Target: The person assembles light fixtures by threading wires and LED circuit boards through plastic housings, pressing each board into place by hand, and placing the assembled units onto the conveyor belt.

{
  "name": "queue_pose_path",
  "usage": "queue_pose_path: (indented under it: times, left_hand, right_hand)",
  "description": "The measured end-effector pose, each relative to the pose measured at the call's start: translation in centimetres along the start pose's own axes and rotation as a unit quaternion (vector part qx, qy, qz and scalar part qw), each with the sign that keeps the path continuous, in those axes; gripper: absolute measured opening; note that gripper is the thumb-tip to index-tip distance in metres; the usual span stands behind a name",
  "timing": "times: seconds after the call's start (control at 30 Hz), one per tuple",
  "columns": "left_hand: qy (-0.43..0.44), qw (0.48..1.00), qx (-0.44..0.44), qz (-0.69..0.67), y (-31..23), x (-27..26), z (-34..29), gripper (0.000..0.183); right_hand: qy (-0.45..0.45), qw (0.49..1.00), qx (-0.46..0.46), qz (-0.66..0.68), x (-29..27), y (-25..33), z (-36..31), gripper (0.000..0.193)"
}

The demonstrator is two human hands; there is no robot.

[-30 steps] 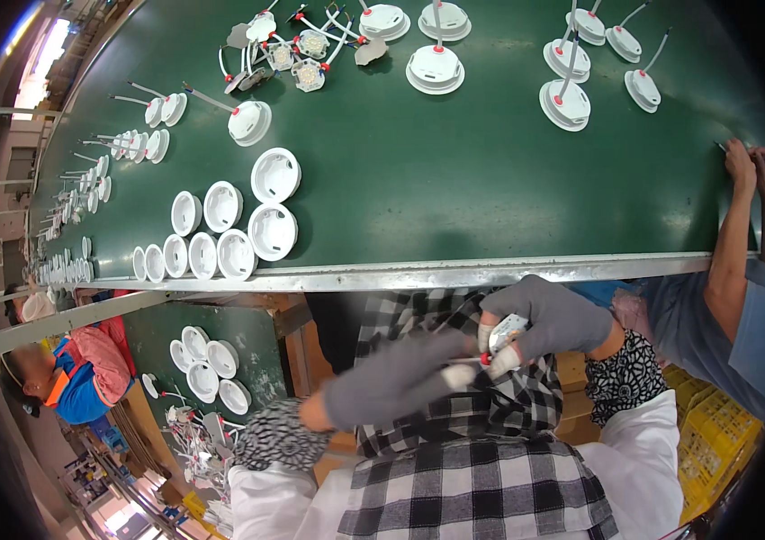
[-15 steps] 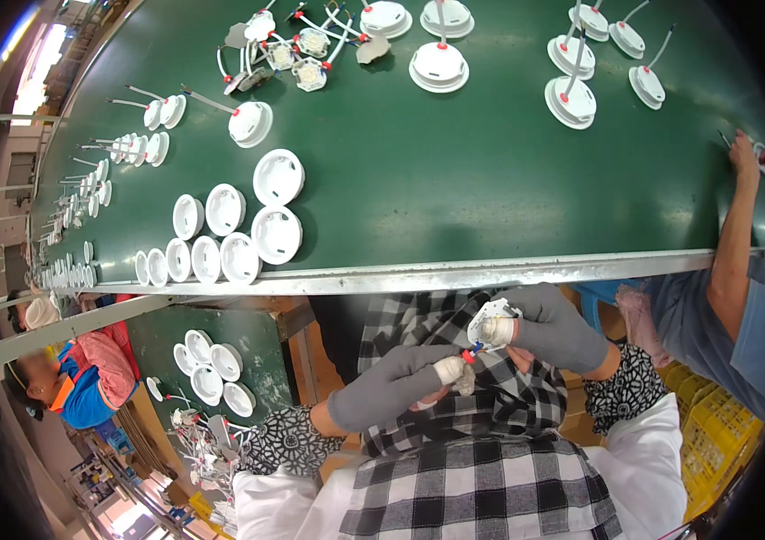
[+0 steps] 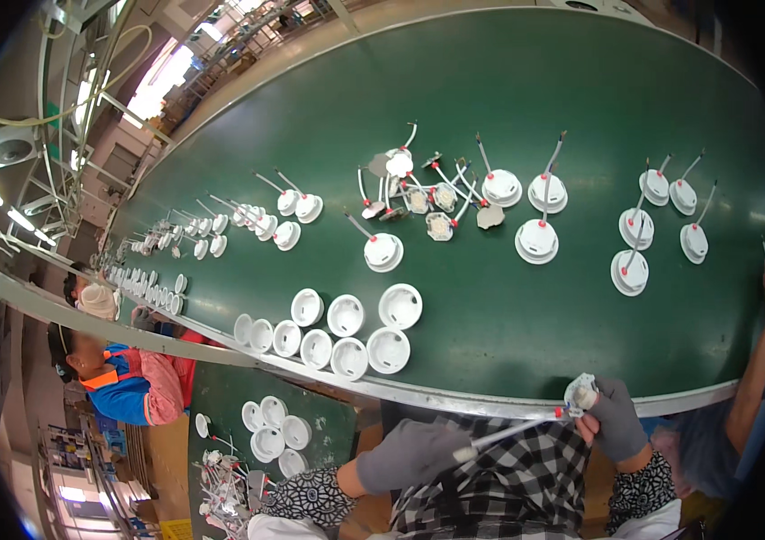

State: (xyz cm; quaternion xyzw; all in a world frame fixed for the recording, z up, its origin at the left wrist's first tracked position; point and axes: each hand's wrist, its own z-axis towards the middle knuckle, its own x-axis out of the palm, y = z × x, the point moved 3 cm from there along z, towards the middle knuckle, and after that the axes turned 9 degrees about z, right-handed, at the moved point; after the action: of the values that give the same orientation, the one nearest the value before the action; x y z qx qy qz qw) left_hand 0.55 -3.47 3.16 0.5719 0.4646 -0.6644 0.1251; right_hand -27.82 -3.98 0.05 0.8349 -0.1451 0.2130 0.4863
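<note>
In grey fingerless gloves, both my hands are at the table's near edge. My right hand (image 3: 618,421) is closed around a small white lamp module (image 3: 583,392), its fingertips wrapped in pale tape. From the module's red collar (image 3: 560,412) a white cable (image 3: 519,430) runs out toward the left. My left hand (image 3: 414,457) pinches the far end of that cable, with a taped fingertip showing. The cable is stretched nearly straight between the two hands.
On the green table (image 3: 490,315) stand white round housings with upright cables (image 3: 537,241), open white cups (image 3: 388,349) and a heap of modules (image 3: 441,198). A side table (image 3: 328,423) holds more cups and modules. A co-worker's arm (image 3: 758,351) is at right; another person (image 3: 135,382) sits at left.
The view has swung up, showing more of the table. My left hand has drawn away from the module, leaving a length of cable between my hands. The module stays in my right hand.
</note>
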Motion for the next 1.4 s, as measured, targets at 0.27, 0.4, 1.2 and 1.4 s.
queue_pose_path:
  times: [0.27, 0.4, 1.2, 1.4]
  left_hand:
    - [-0.011, 0.982, -0.175, -0.074, 11.1, -8.8, 4.8, 0.032]
    - [-0.057, 0.969, -0.101, 0.217, 12.4, -7.6, 8.0, 0.072]
    - [0.020, 0.738, -0.087, -0.669, -4.6, 5.7, 7.9, 0.060]
    - [0.062, 0.848, -0.027, -0.526, -4.7, 4.2, 5.0, 0.084]
  right_hand:
    - [-0.155, 0.951, -0.129, 0.236, -7.9, 0.8, 0.6, 0.024]
    - [-0.082, 0.975, -0.097, 0.180, -4.1, -0.6, 1.0, 0.028]
    - [-0.109, 0.871, -0.477, -0.049, 4.2, -3.7, 0.7, 0.014]
    - [0.036, 0.960, -0.231, 0.151, 2.6, -2.4, 1.1, 0.029]
